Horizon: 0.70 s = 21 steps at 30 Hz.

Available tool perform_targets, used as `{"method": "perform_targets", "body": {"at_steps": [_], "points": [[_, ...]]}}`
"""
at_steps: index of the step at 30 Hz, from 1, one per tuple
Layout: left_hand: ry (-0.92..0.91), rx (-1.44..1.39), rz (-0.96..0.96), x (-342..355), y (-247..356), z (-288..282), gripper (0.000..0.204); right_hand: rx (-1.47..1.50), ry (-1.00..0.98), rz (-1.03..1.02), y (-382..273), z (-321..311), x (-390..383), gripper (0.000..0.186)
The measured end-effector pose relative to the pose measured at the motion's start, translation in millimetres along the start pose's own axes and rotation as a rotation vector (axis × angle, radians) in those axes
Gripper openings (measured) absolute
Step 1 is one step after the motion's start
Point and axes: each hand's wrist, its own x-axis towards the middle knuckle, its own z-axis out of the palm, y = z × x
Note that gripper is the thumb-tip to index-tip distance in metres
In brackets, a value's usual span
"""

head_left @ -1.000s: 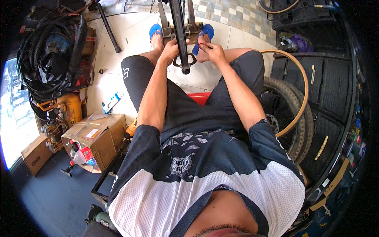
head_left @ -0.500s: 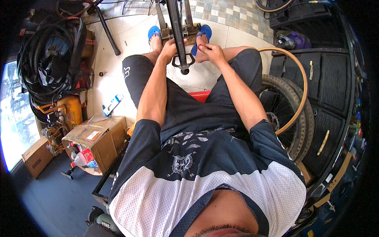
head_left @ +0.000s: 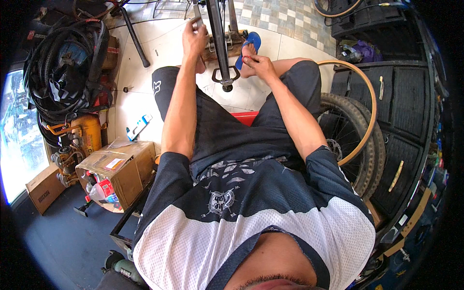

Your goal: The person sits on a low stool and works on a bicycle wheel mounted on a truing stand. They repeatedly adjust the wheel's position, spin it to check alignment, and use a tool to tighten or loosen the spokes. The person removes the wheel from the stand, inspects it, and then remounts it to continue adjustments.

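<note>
A long black bar (head_left: 218, 43) with a looped black end piece and round knob stands between my legs. To its left, my left hand (head_left: 194, 42) is raised with fingers curled beside a grey metal upright (head_left: 196, 10); what they pinch, if anything, is too small to name. On the bar's right, my right hand (head_left: 261, 66) is closed in front of my foot in a blue flip-flop (head_left: 252, 40). Something red shows at its thumb, but I cannot make out what it is. Behind the bar, a wooden base (head_left: 236, 48) with metal fittings rests on the floor.
On the right, bicycle tyres (head_left: 369, 140) and a tan-rimmed hoop (head_left: 371, 92) lean by black drawers (head_left: 408, 96). At the left are black coiled tyres (head_left: 41, 72), a yellow machine (head_left: 89, 133), an open cardboard box (head_left: 130, 162) with bottles and a blue-white package (head_left: 139, 127).
My left hand has left the black bar and moved up and to the left, its arm reaching farther out. My right hand stays almost where it was.
</note>
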Motion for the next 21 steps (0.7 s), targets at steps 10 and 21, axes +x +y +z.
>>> {"method": "perform_targets", "body": {"at_steps": [10,21], "points": [[-0.275,-0.238,0.249,-1.1,66.0,-20.7,0.026,-0.083,0.021,-0.030,2.5,-1.2,1.5,0.052],[-0.414,-0.378,0.059,-30.4,25.9,-9.1,0.022,-0.074,0.027,-0.096,6.0,-1.4,0.8,0.052]]}}
